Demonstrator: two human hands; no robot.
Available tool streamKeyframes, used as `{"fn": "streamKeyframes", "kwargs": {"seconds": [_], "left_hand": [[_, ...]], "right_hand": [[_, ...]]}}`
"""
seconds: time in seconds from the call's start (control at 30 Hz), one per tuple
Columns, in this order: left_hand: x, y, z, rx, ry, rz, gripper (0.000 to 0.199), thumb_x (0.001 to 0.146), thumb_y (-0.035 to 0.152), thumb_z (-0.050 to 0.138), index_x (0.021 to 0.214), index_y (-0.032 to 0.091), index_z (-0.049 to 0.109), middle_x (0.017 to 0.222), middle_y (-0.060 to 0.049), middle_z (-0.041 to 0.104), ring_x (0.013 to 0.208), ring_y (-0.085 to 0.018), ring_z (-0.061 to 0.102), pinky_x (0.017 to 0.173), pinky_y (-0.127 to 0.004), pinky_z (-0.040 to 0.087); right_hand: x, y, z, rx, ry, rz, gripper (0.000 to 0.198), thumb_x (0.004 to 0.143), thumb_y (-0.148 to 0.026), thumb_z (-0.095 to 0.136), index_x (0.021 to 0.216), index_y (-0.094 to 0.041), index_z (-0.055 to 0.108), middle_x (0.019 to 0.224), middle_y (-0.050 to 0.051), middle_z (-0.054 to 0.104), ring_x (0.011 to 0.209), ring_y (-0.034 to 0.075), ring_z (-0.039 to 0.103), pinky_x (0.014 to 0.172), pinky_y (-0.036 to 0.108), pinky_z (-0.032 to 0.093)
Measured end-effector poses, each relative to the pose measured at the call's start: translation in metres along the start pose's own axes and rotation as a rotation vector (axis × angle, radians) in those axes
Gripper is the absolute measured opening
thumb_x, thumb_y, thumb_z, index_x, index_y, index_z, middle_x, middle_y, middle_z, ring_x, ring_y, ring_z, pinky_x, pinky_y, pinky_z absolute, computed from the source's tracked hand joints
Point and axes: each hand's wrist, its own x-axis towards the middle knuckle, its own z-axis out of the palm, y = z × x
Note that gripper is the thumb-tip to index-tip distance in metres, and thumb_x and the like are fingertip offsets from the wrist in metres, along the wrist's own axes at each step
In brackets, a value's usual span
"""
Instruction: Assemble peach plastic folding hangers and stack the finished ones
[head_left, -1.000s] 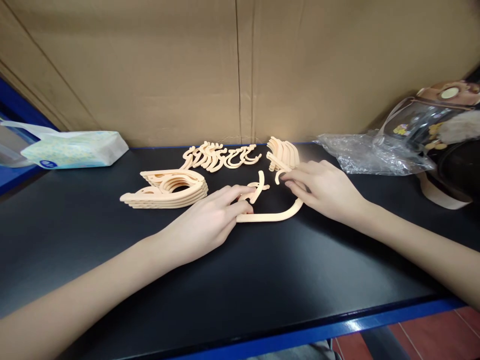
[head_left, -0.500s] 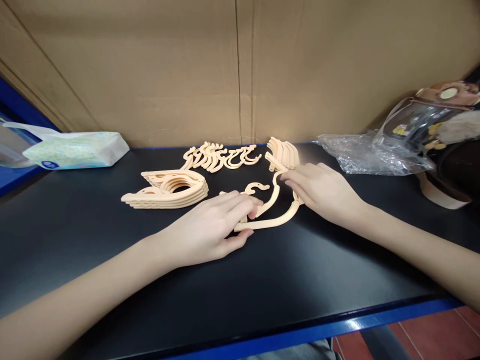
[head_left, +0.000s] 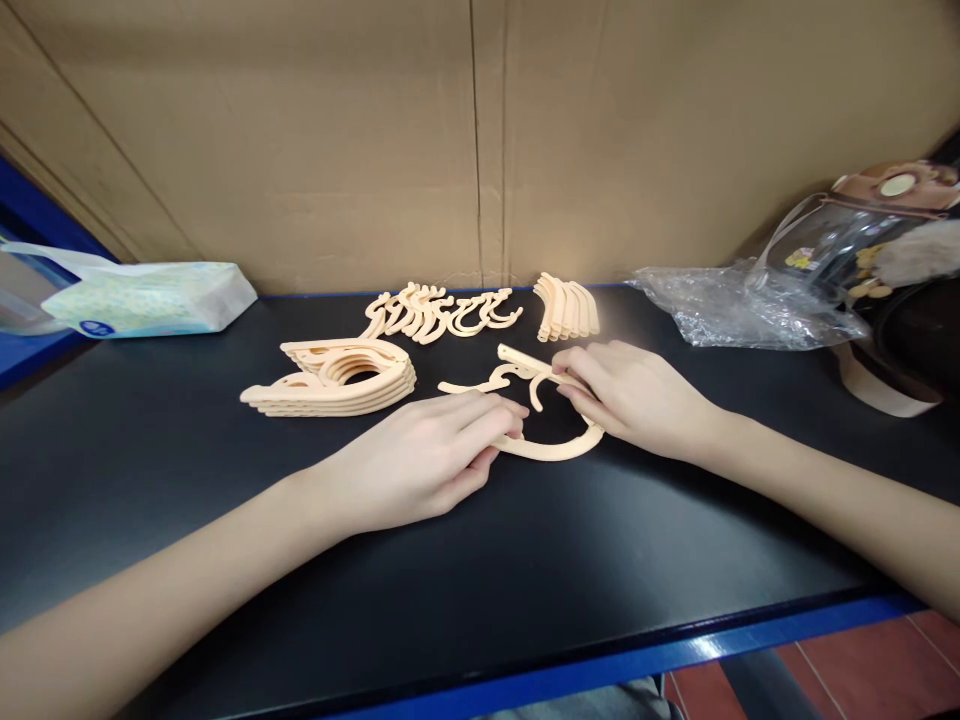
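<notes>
A peach plastic folding hanger (head_left: 551, 451) lies across the tabletop between both hands. My left hand (head_left: 442, 445) is closed around its left end, thumb below and fingers above, hiding that part. My right hand (head_left: 637, 390) pinches the right side, where one hanger arm (head_left: 525, 360) points up and to the left. Beneath that arm a curved piece (head_left: 536, 393) sticks out; how it joins is hidden by the fingers. Just beyond my left hand rests a loose hanger hook (head_left: 465, 387), partly overlapped in view by the other parts.
Folded hangers (head_left: 337, 385) are stacked at left. Behind stand a row of hooks (head_left: 420, 313) and a bundle of curved hanger arms (head_left: 566, 307). A tissue pack (head_left: 157, 300) lies far left; crumpled plastic wrap (head_left: 750, 305) and a bottle (head_left: 817, 235) are at right. Cardboard (head_left: 337, 150) backs the table.
My right hand has come slightly nearer, turning the upper hanger arm from reaching toward my left hand to pointing up and left. My left fingers have closed further on the hanger's end.
</notes>
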Motion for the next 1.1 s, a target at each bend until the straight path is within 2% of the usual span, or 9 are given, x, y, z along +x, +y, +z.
{"fn": "streamKeyframes", "kwargs": {"seconds": [0.07,0.13,0.23,0.3,0.4,0.57,0.73,0.93,1.1], "left_hand": [[0.001,-0.001,-0.001,0.054,0.001,-0.002,0.020,0.092,0.010,0.043,0.109,0.018,0.052,0.125,-0.007,0.059,0.112,-0.019,0.056,0.091,-0.030,0.044],[0.002,-0.001,-0.001,0.124,0.019,-0.003,0.018,0.093,0.012,0.044,0.107,0.018,0.053,0.121,-0.007,0.060,0.106,-0.020,0.056,0.087,-0.031,0.043],[0.003,-0.002,-0.003,0.247,0.065,-0.021,0.011,0.095,0.016,0.044,0.093,0.016,0.054,0.096,-0.006,0.062,0.084,-0.018,0.056,0.072,-0.030,0.040],[0.004,-0.002,-0.004,0.307,0.074,-0.036,0.017,0.096,0.019,0.043,0.081,0.017,0.052,0.081,-0.004,0.059,0.071,-0.017,0.051,0.063,-0.030,0.035],[0.004,-0.003,-0.004,0.306,0.037,-0.035,0.025,0.096,0.020,0.043,0.072,0.018,0.047,0.072,-0.001,0.055,0.063,-0.015,0.046,0.060,-0.029,0.031],[0.002,-0.003,-0.001,0.180,0.004,-0.044,0.027,0.095,0.017,0.042,0.069,0.018,0.044,0.067,0.002,0.051,0.059,-0.012,0.045,0.059,-0.027,0.031],[0.003,0.002,-0.004,-0.016,0.003,-0.126,0.022,0.093,0.021,0.043,0.071,0.019,0.040,0.069,0.002,0.050,0.059,-0.011,0.046,0.056,-0.025,0.033],[0.005,0.010,0.000,-0.070,0.066,-0.324,0.028,0.091,0.041,0.051,0.076,0.020,0.041,0.074,0.001,0.052,0.065,-0.014,0.048,0.056,-0.025,0.034],[0.005,0.013,0.007,-0.089,0.119,-0.458,0.026,0.086,0.035,0.056,0.075,0.020,0.037,0.076,0.001,0.050,0.069,-0.015,0.048,0.060,-0.028,0.037]], "right_hand": [[0.000,-0.002,0.000,0.007,0.008,-0.043,0.015,0.096,-0.023,0.040,0.093,-0.017,0.053,0.071,0.003,0.060,0.062,0.017,0.054,0.062,0.028,0.036],[0.000,-0.004,0.000,0.015,0.010,-0.070,0.015,0.095,-0.021,0.040,0.091,-0.017,0.054,0.069,0.002,0.059,0.060,0.017,0.052,0.061,0.028,0.035],[0.000,-0.005,-0.001,0.033,0.011,-0.088,0.013,0.094,-0.020,0.042,0.091,-0.017,0.053,0.068,0.001,0.058,0.059,0.016,0.051,0.061,0.028,0.035],[-0.001,-0.007,-0.002,0.061,0.007,-0.091,0.010,0.094,-0.019,0.043,0.092,-0.016,0.053,0.069,0.001,0.058,0.060,0.016,0.052,0.061,0.028,0.036],[-0.001,-0.010,-0.004,0.123,-0.015,-0.078,0.009,0.094,-0.018,0.043,0.094,-0.017,0.051,0.072,0.001,0.060,0.062,0.016,0.054,0.061,0.027,0.037],[-0.004,-0.017,-0.006,0.236,-0.059,-0.021,0.009,0.093,-0.018,0.042,0.096,-0.019,0.051,0.077,0.002,0.064,0.066,0.017,0.057,0.063,0.028,0.040],[-0.008,-0.023,-0.012,0.523,-0.063,0.023,0.026,0.093,-0.017,0.041,0.118,-0.021,0.049,0.103,0.005,0.062,0.074,0.014,0.059,0.067,0.027,0.046],[-0.009,-0.027,-0.020,0.698,-0.083,-0.098,0.027,0.096,-0.035,0.046,0.118,-0.021,0.055,0.104,0.006,0.058,0.082,0.014,0.058,0.072,0.027,0.048],[-0.007,-0.024,-0.018,0.686,-0.106,-0.222,0.045,0.095,-0.047,0.046,0.130,-0.019,0.051,0.114,0.009,0.061,0.101,0.018,0.057,0.087,0.032,0.047]]}}
